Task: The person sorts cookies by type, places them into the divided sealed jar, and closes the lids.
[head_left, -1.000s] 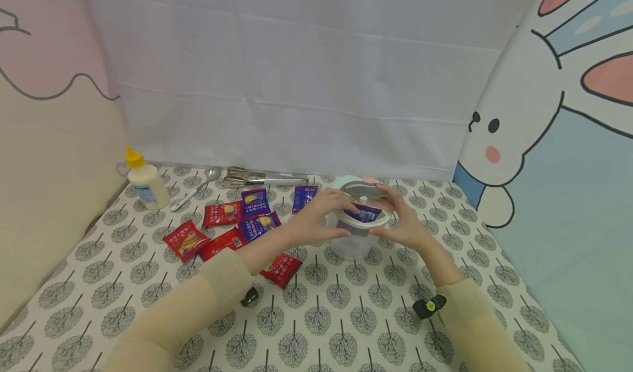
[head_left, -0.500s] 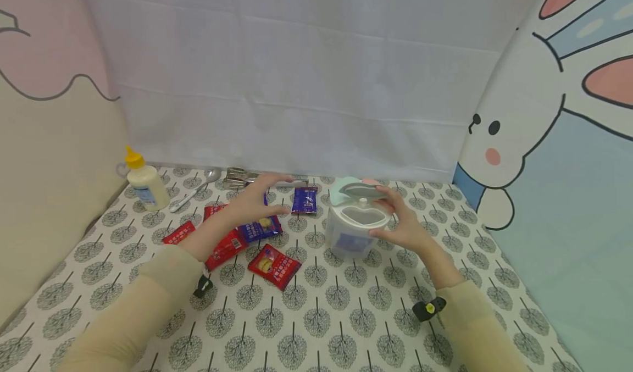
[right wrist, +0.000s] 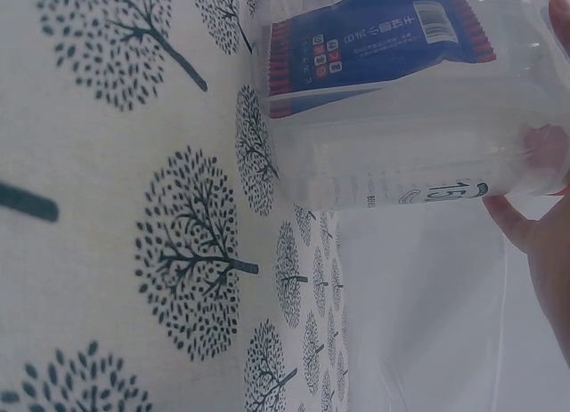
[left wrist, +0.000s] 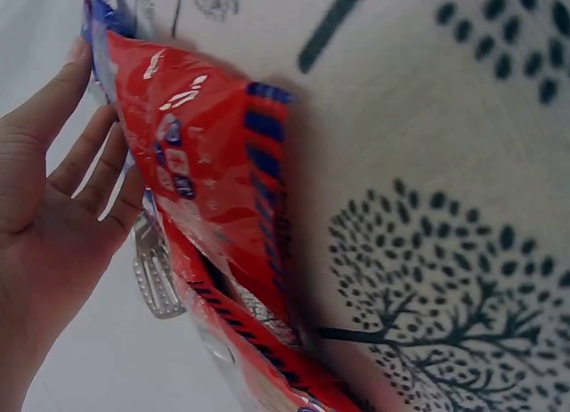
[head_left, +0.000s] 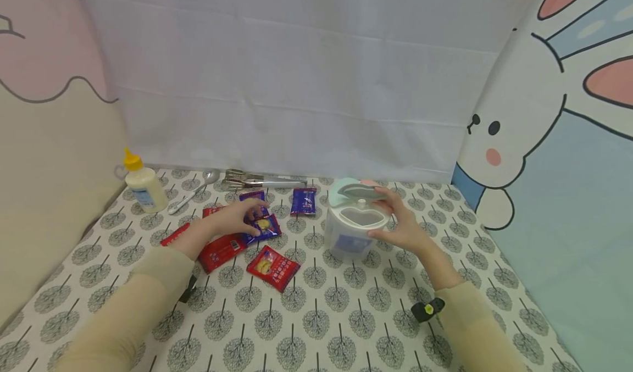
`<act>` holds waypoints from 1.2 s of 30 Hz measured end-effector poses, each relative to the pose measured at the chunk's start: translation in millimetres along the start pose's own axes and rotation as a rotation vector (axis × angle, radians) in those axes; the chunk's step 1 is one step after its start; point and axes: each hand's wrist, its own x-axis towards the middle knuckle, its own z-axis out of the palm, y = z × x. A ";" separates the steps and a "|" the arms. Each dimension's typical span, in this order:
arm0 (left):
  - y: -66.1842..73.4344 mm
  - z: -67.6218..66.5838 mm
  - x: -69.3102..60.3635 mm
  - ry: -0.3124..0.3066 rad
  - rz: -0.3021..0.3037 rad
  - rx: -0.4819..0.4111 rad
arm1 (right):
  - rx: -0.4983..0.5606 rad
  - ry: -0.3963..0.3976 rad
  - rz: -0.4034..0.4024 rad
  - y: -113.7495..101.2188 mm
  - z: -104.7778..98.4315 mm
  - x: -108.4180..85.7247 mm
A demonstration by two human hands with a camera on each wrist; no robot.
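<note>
My left hand (head_left: 232, 218) is over the packets, fingers loosely bent beside a blue packet (head_left: 266, 228). In the left wrist view the left hand (left wrist: 67, 185) lies alongside a red packet (left wrist: 191, 136), its fingers spread. My right hand (head_left: 403, 223) holds the rim and raised lid (head_left: 363, 192) of a clear container (head_left: 346, 240). Through the wall of the container (right wrist: 383, 154) in the right wrist view, a blue packet (right wrist: 374, 43) shows inside. The right hand (right wrist: 543, 243) has its thumb against the container there.
A red packet (head_left: 273, 268) lies nearer the front, a blue packet (head_left: 303, 201) farther back. Metal tongs (head_left: 267, 182), a spoon (head_left: 194, 192) and a yellow-capped bottle (head_left: 146, 188) stand or lie at the back left. A white curtain (head_left: 306, 75) hangs behind.
My left hand has left the container's opening and moved left to the packets. The blue packet from the opening is now down inside the container. My right hand has stayed at the container.
</note>
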 end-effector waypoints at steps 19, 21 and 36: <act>6.9 0.6 6.5 -0.114 0.005 0.010 | -0.021 0.006 -0.032 3.8 0.3 1.5; 9.9 -0.4 8.0 -0.106 0.001 0.003 | -0.026 0.005 -0.039 4.7 0.0 1.9; 55.9 -20.7 7.1 0.094 0.034 -0.092 | 0.004 0.010 -0.065 5.8 0.7 1.7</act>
